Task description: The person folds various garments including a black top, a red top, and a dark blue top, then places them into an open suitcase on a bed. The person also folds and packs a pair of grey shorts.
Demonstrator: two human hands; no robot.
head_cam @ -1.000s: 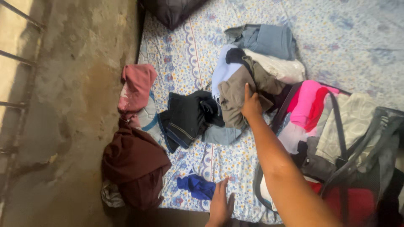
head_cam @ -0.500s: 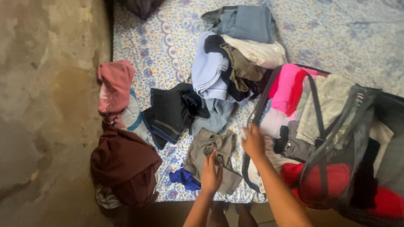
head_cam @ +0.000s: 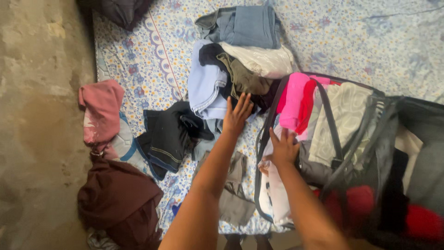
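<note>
My left hand (head_cam: 237, 113) reaches forward with fingers spread, its tips at the edge of a pile made of an olive garment (head_cam: 245, 78), a light blue garment (head_cam: 203, 88) and a black piece. My right hand (head_cam: 283, 147) rests open on the clothes packed in a dark open bag (head_cam: 370, 153), beside a pink folded garment (head_cam: 294, 99) and white cloth (head_cam: 273, 190). A grey-brown garment (head_cam: 233, 199) lies flat on the floral sheet (head_cam: 152, 60) under my left forearm. Neither hand holds anything.
Folded blue-grey jeans (head_cam: 245, 25) and a white garment (head_cam: 263, 60) lie further back. A black garment (head_cam: 169, 134), a pink shirt (head_cam: 101, 111) and a maroon garment (head_cam: 120, 199) lie at the left, near the sheet's edge and a bare concrete floor (head_cam: 37, 115).
Both hands let go of the grey-brown garment, which now lies on the sheet. My left hand moved forward to the pile; my right hand moved onto the bag's clothes.
</note>
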